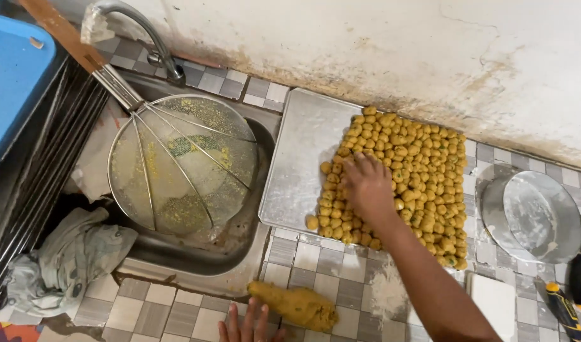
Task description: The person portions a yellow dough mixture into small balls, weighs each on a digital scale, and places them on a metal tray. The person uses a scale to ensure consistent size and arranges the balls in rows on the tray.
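Dozens of small yellow dough balls (401,177) lie packed in rows on a metal tray (303,158), which sits on the tiled counter (316,266) just beside the sink (195,253). Right hand (366,187) rests palm down on the left part of the batch, fingers spread and loose, nothing clasped. Left hand (249,326) lies flat at the near edge, fingertips touching a thick roll of the same yellow dough (297,305); it grips nothing.

Judgement: light, even pressure suits the pieces, since a heavy palm would flatten them or push the outer ones off the tray's bare side.

Balls appear uniform, speckled green, lightly floured. A round wire strainer (183,164) lies over the sink, a steel lid (534,215) to the right.
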